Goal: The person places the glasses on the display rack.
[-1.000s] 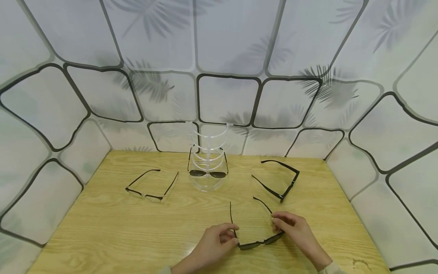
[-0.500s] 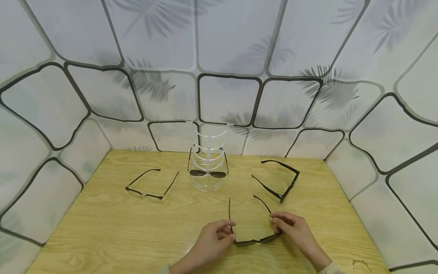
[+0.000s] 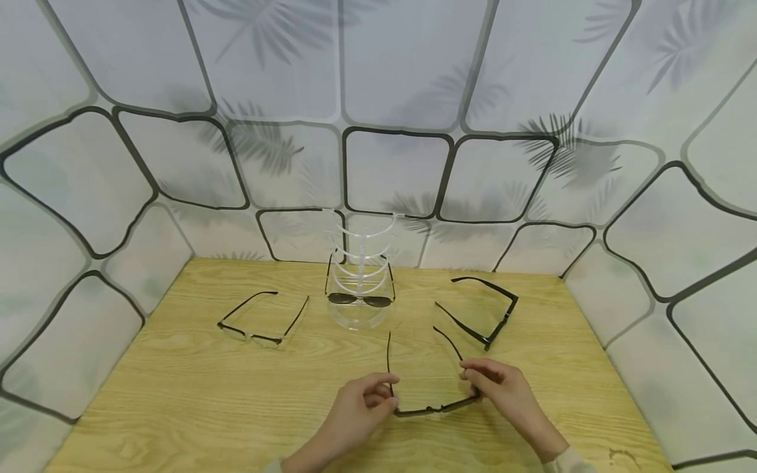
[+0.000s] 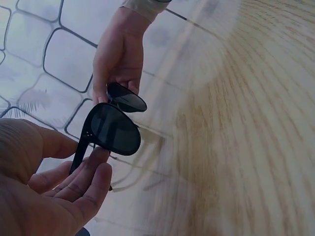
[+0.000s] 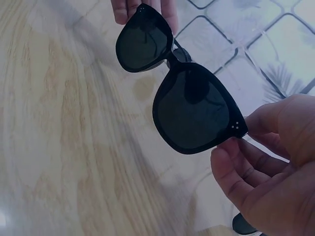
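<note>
Black sunglasses with dark lenses [image 5: 194, 110] are held between both hands near the front of the table, temples spread and pointing to the back. My left hand [image 3: 357, 407] pinches the left temple close to its hinge. At the other side my right hand [image 3: 503, 394] pinches the right temple by the frame corner. In the left wrist view, the left fingers curl under the near lens [image 4: 115, 130]. Behind the hands, aviator sunglasses [image 3: 359, 300] sit on a low tier of a clear display stand [image 3: 362, 263], whose upper tiers hold nothing.
Thin half-rim eyeglasses [image 3: 260, 338] lie unfolded on the wooden table [image 3: 195, 407] at the left. Thick black-framed glasses [image 3: 503, 322] lie unfolded at the right, just beyond the right hand. A patterned backdrop [image 3: 396, 171] stands round the back and sides.
Both hands have carried the black sunglasses a little back and to the left. The frame front has tipped, so its lenses look thinner from the head view. Other glasses and the stand stay put.
</note>
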Available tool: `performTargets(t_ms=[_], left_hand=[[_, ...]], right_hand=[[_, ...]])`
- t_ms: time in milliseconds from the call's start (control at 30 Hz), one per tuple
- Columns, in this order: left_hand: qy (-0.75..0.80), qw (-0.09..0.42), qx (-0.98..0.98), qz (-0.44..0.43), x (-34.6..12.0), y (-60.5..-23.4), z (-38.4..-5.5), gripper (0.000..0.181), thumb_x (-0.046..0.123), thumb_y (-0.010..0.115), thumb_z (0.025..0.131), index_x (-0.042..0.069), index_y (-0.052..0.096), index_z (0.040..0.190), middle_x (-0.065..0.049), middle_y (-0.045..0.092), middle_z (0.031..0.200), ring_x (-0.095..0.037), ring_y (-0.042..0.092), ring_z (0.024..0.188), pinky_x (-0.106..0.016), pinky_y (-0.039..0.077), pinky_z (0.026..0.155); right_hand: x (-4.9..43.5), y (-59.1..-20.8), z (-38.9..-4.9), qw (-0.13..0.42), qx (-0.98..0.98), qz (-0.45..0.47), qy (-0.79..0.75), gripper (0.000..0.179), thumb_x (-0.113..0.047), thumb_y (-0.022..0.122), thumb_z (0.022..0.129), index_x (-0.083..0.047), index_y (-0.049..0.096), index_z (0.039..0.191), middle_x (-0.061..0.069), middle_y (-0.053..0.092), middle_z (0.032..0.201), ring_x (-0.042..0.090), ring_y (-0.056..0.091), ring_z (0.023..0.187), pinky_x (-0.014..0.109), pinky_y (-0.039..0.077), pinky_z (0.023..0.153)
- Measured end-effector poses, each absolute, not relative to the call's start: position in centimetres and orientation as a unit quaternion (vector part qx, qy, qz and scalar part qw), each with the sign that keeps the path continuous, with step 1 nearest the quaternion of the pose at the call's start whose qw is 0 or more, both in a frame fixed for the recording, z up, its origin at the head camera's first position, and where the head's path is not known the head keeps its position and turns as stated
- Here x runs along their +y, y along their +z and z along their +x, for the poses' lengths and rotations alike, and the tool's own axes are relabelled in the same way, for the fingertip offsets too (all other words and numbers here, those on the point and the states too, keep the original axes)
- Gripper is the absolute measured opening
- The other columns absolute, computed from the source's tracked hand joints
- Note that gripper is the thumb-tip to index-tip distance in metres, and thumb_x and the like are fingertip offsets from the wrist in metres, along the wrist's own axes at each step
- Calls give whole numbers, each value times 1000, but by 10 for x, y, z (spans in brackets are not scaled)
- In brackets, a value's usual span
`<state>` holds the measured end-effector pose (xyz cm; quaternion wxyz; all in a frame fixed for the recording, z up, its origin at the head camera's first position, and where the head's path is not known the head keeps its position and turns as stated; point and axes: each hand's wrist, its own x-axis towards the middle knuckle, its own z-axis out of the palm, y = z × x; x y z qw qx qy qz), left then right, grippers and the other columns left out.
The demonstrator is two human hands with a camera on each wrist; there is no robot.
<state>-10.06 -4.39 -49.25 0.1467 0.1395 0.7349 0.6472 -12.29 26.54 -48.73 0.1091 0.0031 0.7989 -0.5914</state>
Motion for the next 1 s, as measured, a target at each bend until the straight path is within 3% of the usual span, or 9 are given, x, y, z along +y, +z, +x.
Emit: performTargets(t_ms=[333,600,833,1000], left_hand=[[640,112,748,135,-56,-484,-101,39,10,71,100,-4,66,136,-13,74,104,-14,74,88,-16,57,75],[607,78,781,128,-68,-477,-105,34,13,72,100,5,70,133,-14,74,103,-9,71,85,-18,57,73],[606,64,783,123,-77,-468,-111,34,10,72,99,5,71,133,-16,73,101,-17,72,82,-20,56,68],[606,43,785,123,-84,-462,-115,34,4,72,97,5,72,131,-18,74,99,-14,72,79,-21,58,69]], right_hand=[[252,-481,-129,101,801,-20,-589,44,-24,69,104,6,66,135,25,74,117,19,73,82,32,63,74],[239,-474,-136,98,799,-22,-593,41,-22,69,104,4,67,135,28,73,120,19,73,82,32,62,75],[230,-469,-143,99,796,-43,-596,40,-21,68,104,4,66,135,27,73,119,20,74,84,34,63,76],[223,-461,-148,99,791,-54,-601,39,-21,69,104,3,68,134,24,74,117,19,74,85,34,63,77]])
